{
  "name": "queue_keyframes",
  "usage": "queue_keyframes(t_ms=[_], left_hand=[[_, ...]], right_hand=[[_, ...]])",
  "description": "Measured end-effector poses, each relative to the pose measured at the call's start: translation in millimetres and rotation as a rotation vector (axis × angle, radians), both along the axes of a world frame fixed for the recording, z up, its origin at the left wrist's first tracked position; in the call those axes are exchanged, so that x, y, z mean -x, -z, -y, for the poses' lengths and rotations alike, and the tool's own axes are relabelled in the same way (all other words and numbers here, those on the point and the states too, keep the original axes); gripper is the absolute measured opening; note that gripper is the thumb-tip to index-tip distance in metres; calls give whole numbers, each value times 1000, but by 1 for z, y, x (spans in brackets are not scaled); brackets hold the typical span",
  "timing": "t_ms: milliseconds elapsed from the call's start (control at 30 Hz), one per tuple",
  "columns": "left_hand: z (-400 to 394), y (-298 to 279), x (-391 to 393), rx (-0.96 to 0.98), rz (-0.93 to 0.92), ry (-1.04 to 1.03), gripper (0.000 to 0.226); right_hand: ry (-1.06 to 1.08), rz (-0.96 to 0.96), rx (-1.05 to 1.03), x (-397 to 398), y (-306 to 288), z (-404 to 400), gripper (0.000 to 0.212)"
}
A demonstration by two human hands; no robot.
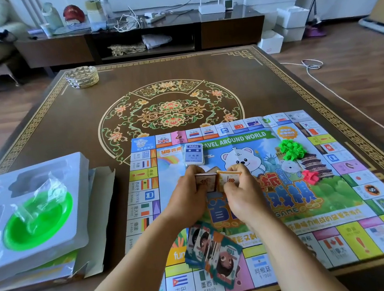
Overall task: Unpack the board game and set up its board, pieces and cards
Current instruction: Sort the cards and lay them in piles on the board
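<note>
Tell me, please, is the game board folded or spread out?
Spread out: the game board lies flat on the table, creases visible, all four borders showing.

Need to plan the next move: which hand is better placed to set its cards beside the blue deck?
Left, probably. The left hand holds its brown cards just below the blue deck; the right hand sits farther right.

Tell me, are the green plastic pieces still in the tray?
No, the green pieces lie piled on the board, far from the tray.

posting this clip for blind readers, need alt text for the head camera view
Left hand and right hand each grip a small orange-and-white card stack above the colourful paper game board on a brown patterned table; a grey plastic tray lies left.
</note>
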State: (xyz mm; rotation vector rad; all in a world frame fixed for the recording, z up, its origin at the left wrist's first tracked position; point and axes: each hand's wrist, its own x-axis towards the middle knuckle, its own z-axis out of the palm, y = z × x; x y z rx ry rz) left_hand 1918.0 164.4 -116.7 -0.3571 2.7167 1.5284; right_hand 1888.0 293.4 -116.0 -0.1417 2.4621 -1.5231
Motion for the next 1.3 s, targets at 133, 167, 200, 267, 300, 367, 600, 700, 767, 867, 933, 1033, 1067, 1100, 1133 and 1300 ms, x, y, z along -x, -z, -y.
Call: queue_keyframes(t_ms=[133, 167, 200, 267, 300, 367, 600, 700, 767, 867, 933, 1033, 1067, 1100, 1133, 1300], left_hand=[[1, -2, -2, -54, 11, -27, 17], [1, -1, -2, -49, 20, -10, 14], [0, 0, -3, -45, 27, 4, 12], [0, -1, -2, -41, 34, 28, 13], [1, -2, -2, -37, 44, 39, 14], [3, -3, -2, -8, 61, 58, 16], [6, -5, -3, 131, 53, 62, 17], [7, -7, -5, 171, 43, 69, 18], [9, -8, -6, 132, 25, 35, 14], [10, -10, -9, 44, 23, -35, 9], [10, -10, -10, 6, 20, -70, 9], [10, -9, -8, -18, 22, -117, 13], [10, -9, -6, 11, 16, -128, 13], [9, -8, -3, 43, 5, -142, 12], [9, -9, 2, 59, -10, -159, 10], [0, -24, 37, -136, -24, -266, 20]], right_hand=[[-15, -22, -1, 1, -2, -2, 22], [-21, -28, -15, 1, -1, -2, 23], [-27, -29, -29, 1, -1, -3, 23], [-42, -23, -42, 1, -1, -4, 23], [-54, -15, -54, 2, 0, -5, 23], [-79, -3, -75, 3, 0, -7, 21], [-122, -24, -195, 8, 7, -14, 33], [-157, -19, -210, 6, 2, -21, 21], [-138, -57, -223, 6, 0, -24, 12], [-69, -104, -179, 6, 1, -24, 10], [-15, -104, -135, 6, 3, -24, 9], [30, -105, -58, 6, 7, -26, 9], [45, -105, -34, 6, 7, -26, 10], [65, -101, -9, 7, 7, -26, 13], [94, -96, 15, 10, 6, -25, 15], [186, -45, 80, 39, -9, -28, 18]])
